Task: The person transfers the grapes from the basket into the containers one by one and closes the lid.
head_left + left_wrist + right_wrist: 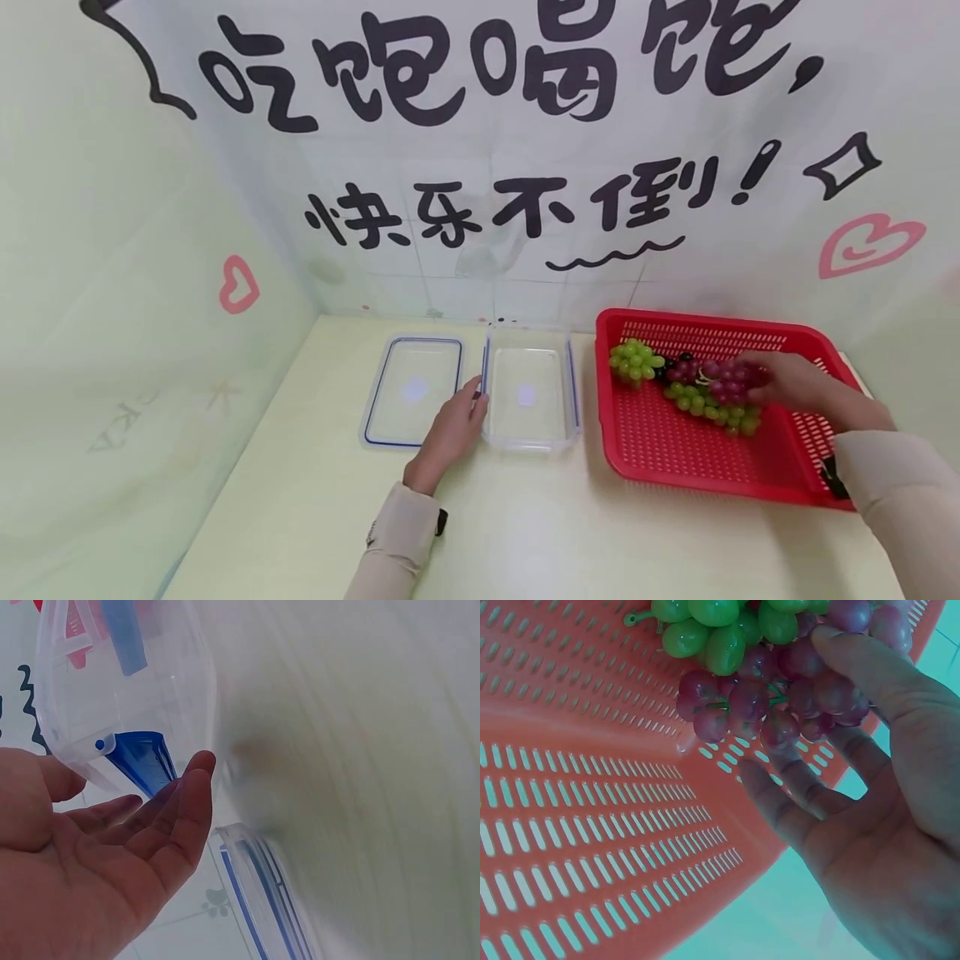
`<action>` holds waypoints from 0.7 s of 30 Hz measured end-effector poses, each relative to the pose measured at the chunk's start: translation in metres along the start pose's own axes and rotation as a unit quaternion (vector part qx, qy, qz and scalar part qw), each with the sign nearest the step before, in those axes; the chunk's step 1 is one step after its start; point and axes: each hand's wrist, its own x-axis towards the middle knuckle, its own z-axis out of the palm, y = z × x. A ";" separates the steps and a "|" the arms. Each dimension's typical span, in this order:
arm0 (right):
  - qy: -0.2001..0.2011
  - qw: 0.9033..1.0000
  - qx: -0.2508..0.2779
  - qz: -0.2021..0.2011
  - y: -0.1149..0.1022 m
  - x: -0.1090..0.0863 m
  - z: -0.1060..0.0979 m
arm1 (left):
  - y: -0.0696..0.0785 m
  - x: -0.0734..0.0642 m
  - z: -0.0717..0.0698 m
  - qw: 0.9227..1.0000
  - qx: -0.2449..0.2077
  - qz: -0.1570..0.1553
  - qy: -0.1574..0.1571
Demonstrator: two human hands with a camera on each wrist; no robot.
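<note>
A clear plastic food container [527,442] with blue side clips stands mid-table. My left hand [454,425] is at its left side, fingers loosely bent, and in the left wrist view the fingertips lie right by a blue clip [142,761]. Left of that hand lies a clear lid [412,358] with a blue seal. My right hand [783,379] reaches into a red plastic basket [630,442] and holds a bunch of purple grapes [780,697], thumb over it and fingers beneath. Green grapes [708,406] lie right beside that bunch.
Another green bunch of grapes [634,362] sits at the basket's back left, with some dark grapes [670,367] next to it. A dark object [832,477] shows at the basket's right front corner. Behind the table hangs a white printed sheet [450,150].
</note>
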 end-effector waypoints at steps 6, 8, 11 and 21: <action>0.010 1.000 0.014 -0.006 0.000 0.000 -0.002 | -0.001 -0.001 0.000 1.000 0.006 -0.008 -0.008; 0.016 1.000 0.019 -0.001 0.002 -0.001 -0.003 | -0.001 0.001 0.000 1.000 0.005 -0.010 -0.011; 0.025 0.999 0.026 0.014 0.003 -0.004 -0.004 | 0.000 0.003 0.001 1.000 0.003 -0.010 -0.014; 0.052 0.995 0.070 0.055 -0.003 -0.009 -0.008 | 0.001 0.001 0.001 1.000 0.011 -0.020 -0.014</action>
